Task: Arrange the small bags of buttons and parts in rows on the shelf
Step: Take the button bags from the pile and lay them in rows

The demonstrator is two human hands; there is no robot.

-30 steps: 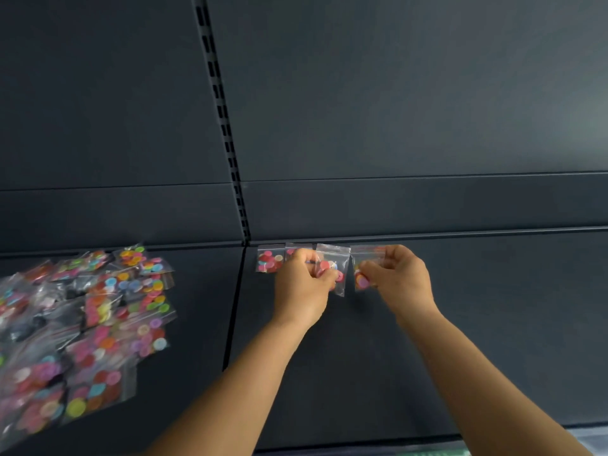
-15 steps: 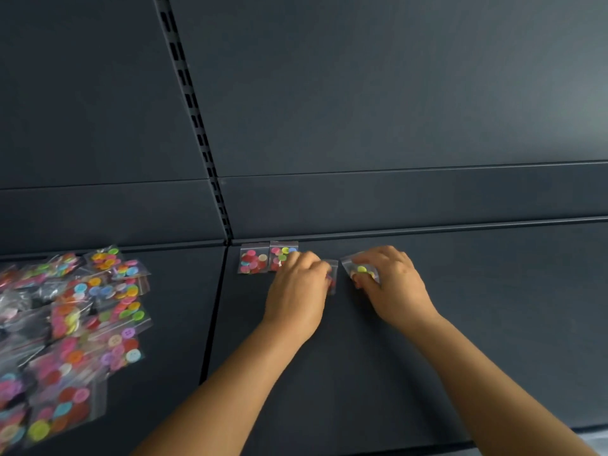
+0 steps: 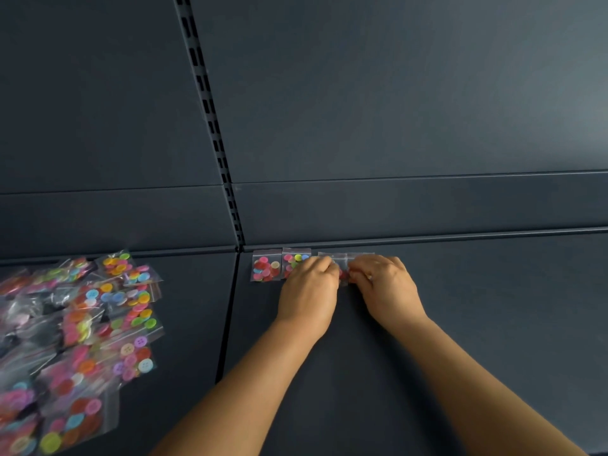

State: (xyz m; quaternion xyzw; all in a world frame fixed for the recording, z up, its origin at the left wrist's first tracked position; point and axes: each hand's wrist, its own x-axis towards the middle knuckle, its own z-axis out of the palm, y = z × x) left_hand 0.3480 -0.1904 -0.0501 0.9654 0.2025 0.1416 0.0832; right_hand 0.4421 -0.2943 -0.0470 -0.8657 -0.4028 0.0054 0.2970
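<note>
Small clear bags of coloured buttons lie in a row along the back edge of the dark shelf (image 3: 460, 324). The first bag (image 3: 266, 267) and the second bag (image 3: 294, 262) lie flat at the row's left end. My left hand (image 3: 309, 291) rests palm down, partly over the second bag, with its fingertips on a third bag (image 3: 340, 268). My right hand (image 3: 385, 287) presses a fourth bag (image 3: 360, 257) flat beside it. Both of these bags are mostly hidden under my fingers. The two hands nearly touch.
A loose heap of button bags (image 3: 82, 324) covers the neighbouring shelf panel at the left. A slotted upright (image 3: 210, 120) runs up the dark back wall. A seam (image 3: 228, 317) divides the two shelf panels.
One second ago both hands held bags lifted upright. They have come down, and the bags now lie flat in the row. The view has also shifted.
</note>
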